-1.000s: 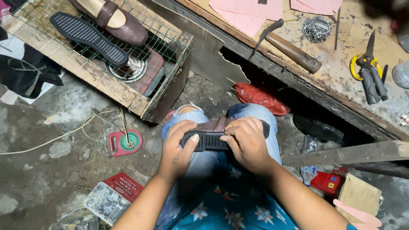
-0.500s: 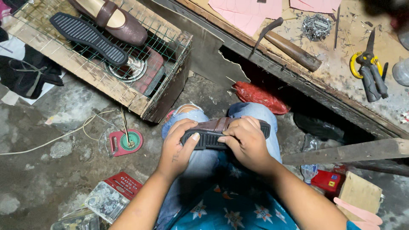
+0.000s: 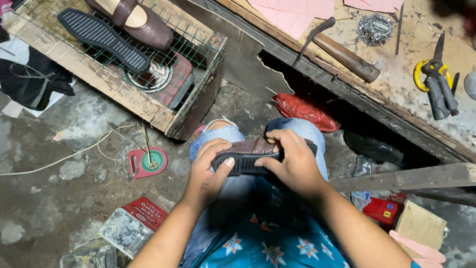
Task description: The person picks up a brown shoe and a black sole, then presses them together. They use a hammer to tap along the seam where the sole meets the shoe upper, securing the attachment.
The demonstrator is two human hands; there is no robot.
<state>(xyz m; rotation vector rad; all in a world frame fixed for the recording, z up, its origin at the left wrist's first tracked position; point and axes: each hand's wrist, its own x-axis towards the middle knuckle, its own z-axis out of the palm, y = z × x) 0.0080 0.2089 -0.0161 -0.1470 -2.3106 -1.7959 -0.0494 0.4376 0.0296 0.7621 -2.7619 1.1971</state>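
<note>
Hands, left hand and right hand, are clamping together on a brown shoe over the knees at frame centre, where uneven thumb pressure could be shifting its black sole crooked.

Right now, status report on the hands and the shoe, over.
Left hand and right hand both grip brown shoe over the lap, black sole facing up. Thumbs press the sole edge. Nothing obstructing.
</note>
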